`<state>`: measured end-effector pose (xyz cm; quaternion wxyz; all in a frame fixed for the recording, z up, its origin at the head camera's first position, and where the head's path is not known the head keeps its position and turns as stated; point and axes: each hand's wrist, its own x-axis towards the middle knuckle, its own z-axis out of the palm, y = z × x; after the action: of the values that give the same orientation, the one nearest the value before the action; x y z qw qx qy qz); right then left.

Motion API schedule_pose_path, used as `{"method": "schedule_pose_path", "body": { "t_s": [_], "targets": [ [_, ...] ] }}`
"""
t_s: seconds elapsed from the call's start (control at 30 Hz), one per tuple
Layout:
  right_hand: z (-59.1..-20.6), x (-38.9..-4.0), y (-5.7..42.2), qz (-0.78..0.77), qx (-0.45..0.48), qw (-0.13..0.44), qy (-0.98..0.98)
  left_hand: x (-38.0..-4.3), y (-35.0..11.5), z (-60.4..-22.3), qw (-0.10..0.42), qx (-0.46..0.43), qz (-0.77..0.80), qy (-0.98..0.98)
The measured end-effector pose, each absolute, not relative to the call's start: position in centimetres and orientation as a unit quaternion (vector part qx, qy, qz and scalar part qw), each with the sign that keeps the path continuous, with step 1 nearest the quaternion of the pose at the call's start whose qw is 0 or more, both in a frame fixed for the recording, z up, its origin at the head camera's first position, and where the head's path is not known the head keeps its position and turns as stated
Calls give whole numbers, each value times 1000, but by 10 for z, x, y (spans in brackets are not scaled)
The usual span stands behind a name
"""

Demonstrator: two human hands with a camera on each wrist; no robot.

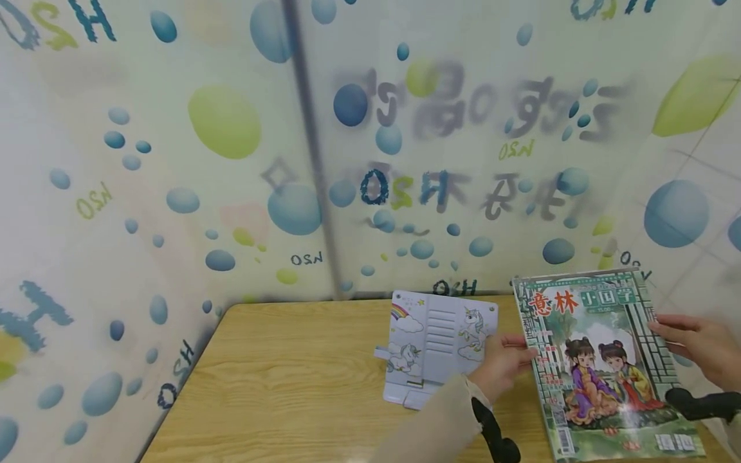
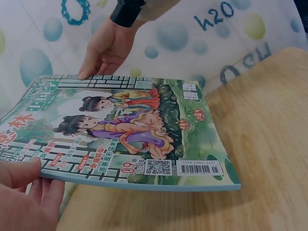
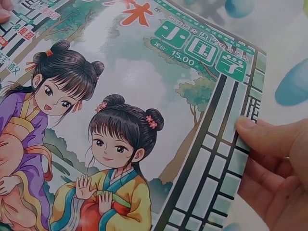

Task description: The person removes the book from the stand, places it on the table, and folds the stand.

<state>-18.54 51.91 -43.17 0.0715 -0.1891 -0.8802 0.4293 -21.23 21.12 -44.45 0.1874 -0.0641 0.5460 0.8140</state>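
Note:
A green-bordered children's magazine [image 1: 608, 321], its cover drawn with two figures in robes, is held between both hands at the right side of the table. My left hand [image 1: 502, 366] pinches its left edge, thumb on the cover and fingers beneath, as the left wrist view shows. On the opposite edge, my right hand [image 3: 279, 168] grips it with the thumb on top and fingers behind. In the left wrist view the magazine is tilted above the wood. Just left of my left hand lies a white unicorn-printed panel [image 1: 440, 328] with a row of slots and a side tab.
The wooden table [image 1: 289, 373] has a light grain and a rounded far-left corner. Behind it hangs a pale curtain [image 1: 173, 257] printed with blue and green ovals and lettering, close along the table's back edge. Black bands circle both wrists.

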Motion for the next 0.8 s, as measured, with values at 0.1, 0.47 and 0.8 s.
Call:
{"method": "schedule_pose_path", "body": {
  "t_s": [0.1,0.47,0.8],
  "targets": [
    [-447,-185,527,447,-200,60,-870,-206,213,-451,188,-69,800,565],
    [-471,-181,520,470,-254,43,-844,-193,219,-470,201,-105,784,578],
    [-490,-180,525,469,-268,36,-841,-187,227,-483,190,-141,785,572]
  ]
}}
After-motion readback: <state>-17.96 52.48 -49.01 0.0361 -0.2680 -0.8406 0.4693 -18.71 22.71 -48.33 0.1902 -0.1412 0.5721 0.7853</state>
